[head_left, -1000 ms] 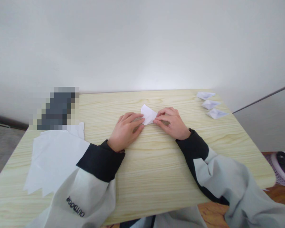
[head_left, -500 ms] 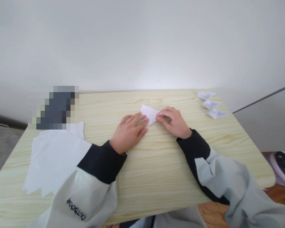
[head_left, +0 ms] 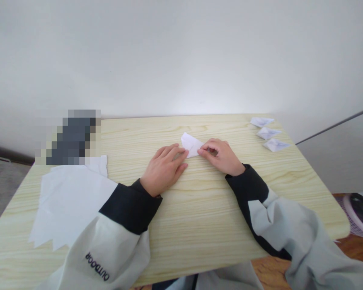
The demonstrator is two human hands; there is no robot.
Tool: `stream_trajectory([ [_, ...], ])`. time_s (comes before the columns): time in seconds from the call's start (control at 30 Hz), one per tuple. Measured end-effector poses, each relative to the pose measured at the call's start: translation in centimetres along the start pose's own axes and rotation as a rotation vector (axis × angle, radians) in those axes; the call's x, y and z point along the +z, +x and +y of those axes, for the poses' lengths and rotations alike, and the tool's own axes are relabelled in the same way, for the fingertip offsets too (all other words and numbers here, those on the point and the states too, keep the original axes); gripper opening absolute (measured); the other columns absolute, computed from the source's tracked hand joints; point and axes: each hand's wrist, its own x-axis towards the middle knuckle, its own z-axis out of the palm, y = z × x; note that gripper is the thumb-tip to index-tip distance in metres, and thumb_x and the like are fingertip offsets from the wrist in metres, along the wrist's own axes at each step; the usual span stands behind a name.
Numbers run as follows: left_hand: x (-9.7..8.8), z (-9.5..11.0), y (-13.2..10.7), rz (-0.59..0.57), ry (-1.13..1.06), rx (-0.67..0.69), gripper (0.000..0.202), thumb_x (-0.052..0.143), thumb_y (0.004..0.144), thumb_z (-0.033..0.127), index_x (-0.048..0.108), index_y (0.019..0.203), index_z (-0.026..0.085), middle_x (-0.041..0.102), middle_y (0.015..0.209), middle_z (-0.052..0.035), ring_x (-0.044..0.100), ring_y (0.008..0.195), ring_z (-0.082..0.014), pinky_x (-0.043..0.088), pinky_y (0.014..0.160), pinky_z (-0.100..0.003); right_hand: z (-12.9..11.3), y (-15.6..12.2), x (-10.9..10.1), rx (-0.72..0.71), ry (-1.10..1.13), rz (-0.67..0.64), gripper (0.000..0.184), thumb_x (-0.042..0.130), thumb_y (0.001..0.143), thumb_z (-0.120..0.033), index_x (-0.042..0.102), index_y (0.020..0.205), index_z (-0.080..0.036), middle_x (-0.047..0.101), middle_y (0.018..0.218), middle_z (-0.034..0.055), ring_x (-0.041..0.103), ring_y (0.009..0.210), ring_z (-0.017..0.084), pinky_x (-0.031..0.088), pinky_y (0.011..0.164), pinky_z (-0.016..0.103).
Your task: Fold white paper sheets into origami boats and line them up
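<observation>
A small folded piece of white paper lies on the table between my hands. My left hand is spread palm down, its fingertips touching the paper's left and lower edge. With thumb and forefinger, my right hand pinches the paper's right corner. The pinched corner itself is hidden behind those fingers.
The pale wood-grain table stands against a white wall. Three folded paper shapes lie at the back right. White paper sheets sit at the left, near a blurred dark object. A basket stands beyond the right edge.
The folded paper has turned slightly, its upper left corner shifting a little right. Both hands stay nearly in place, the right one still pinching the corner.
</observation>
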Motion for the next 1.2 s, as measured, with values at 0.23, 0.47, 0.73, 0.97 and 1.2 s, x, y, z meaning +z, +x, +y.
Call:
stream_trajectory([
  [0.23,-0.29,0.24,0.25,0.006,-0.013,0.000,0.030,0.043,0.094,0.028,0.062,0.113,0.016,0.062,0.123,-0.0067,0.050,0.123,-0.0250,0.040,0.105,-0.041,-0.27,0.19,0.38,0.087,-0.106,0.028,0.024,0.056,0.086,-0.037,0.062,0.072,-0.019,0.063,0.076,0.0009,0.054,0.077,0.017,0.033,0.076,0.032],
  [0.47,-0.11,0.27,0.23,0.088,0.001,0.023,0.028,0.044,0.092,0.024,0.067,0.106,0.018,0.064,0.118,-0.0070,0.054,0.119,-0.0238,0.046,0.100,-0.039,-0.39,0.30,0.61,0.123,-0.134,0.037,0.022,0.056,0.085,-0.038,0.060,0.074,-0.020,0.063,0.077,0.0004,0.054,0.078,0.017,0.032,0.076,0.033],
  [0.73,-0.39,0.64,0.39,0.053,0.001,-0.016,0.029,0.043,0.090,0.022,0.061,0.111,0.014,0.064,0.116,-0.0116,0.058,0.110,-0.0240,0.048,0.096,-0.041,-0.43,0.34,0.78,0.117,-0.151,0.049,0.023,0.054,0.086,-0.038,0.058,0.073,-0.020,0.064,0.077,0.0015,0.055,0.078,0.018,0.033,0.075,0.034],
  [0.97,-0.36,0.53,0.31,0.037,0.009,0.029,0.033,0.044,0.090,0.018,0.062,0.117,0.021,0.065,0.117,-0.0060,0.056,0.116,-0.0239,0.047,0.096,-0.041,-0.49,0.31,0.95,0.130,-0.154,0.076,0.019,0.055,0.085,-0.037,0.059,0.076,-0.021,0.063,0.077,0.0021,0.055,0.077,0.019,0.033,0.075,0.034],
  [1.2,-0.38,0.53,0.33,0.033,0.046,0.037,0.032,0.044,0.089,0.019,0.064,0.115,0.020,0.066,0.116,-0.0065,0.056,0.114,-0.0251,0.048,0.094,-0.042,-0.53,0.34,0.96,0.159,-0.122,0.074,0.014,0.057,0.083,-0.034,0.061,0.081,-0.020,0.063,0.076,0.0016,0.055,0.078,0.019,0.034,0.075,0.033],
])
